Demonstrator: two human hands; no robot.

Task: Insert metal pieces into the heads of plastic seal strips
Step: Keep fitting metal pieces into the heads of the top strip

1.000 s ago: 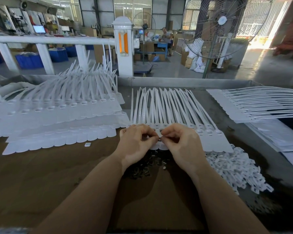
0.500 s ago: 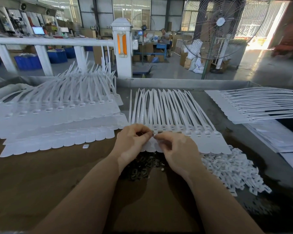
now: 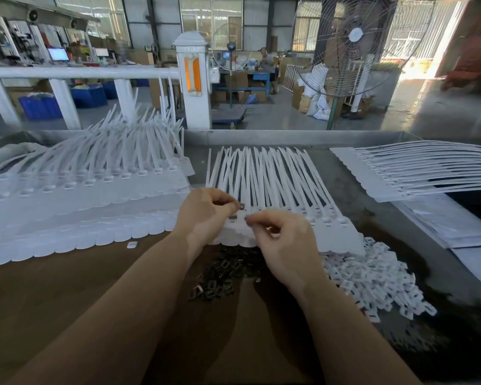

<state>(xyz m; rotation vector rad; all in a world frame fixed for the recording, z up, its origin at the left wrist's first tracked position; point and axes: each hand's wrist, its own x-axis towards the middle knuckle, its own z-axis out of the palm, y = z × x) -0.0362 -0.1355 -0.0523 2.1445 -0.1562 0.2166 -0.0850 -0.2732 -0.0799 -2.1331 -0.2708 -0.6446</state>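
Observation:
A fan of white plastic seal strips point(image 3: 275, 179) lies in the middle of the table, heads toward me. My left hand point(image 3: 206, 215) pinches a small metal piece point(image 3: 242, 207) at its fingertips, with another metal piece lower in the same hand, over the strip heads. My right hand point(image 3: 283, 240) hovers just right of it with thumb and forefinger pinched together over a strip head; what they hold is too small to tell. A dark heap of metal pieces point(image 3: 222, 276) lies on the table below my hands.
Large stacks of white seal strips point(image 3: 81, 184) fill the left side, another stack point(image 3: 417, 173) lies at the right. A pile of small white plastic caps point(image 3: 372, 279) sits right of my right wrist. The table's metal rim point(image 3: 261, 137) runs along the back.
My hands have moved slightly apart and my right hand has dropped a little lower. A metal piece now shows at my left fingertips.

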